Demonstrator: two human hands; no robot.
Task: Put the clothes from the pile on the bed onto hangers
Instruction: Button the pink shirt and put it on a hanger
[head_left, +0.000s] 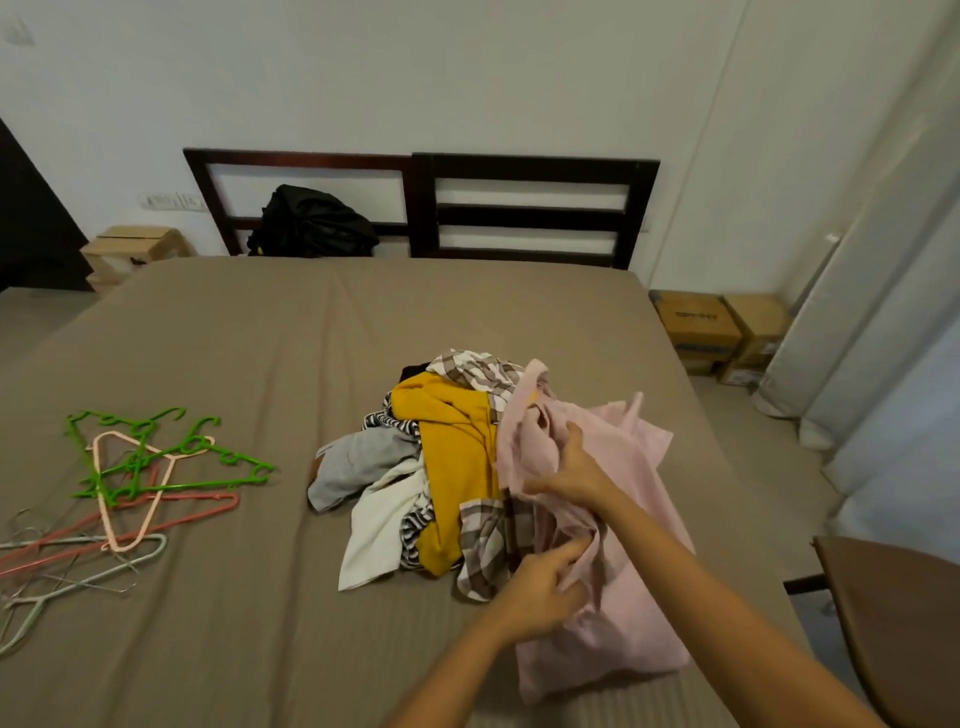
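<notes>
One pile of clothes (415, 467) lies on the bed (260, 338), and all places here are given from this pile. In the pile I count at least six pieces: one yellow, one checked brown and white, one grey, one white, one striped black and white, and one pink garment (623, 467) on its right side. Two hands work there. The left hand (540, 590) is at the near edge of the pile, with its fingers curled into a fold of the pink garment. The right hand (574, 473) is just beyond it and grips the upper folds of the same garment, the thumb pointing toward the yellow piece. Well to the left of the pile lies a heap of hangers (135, 478): about three green, one pale pink, two red and two grey-green, plus some thin wire ones that overlap too much to count. Far beyond the pile sits one black bag (311, 223).
</notes>
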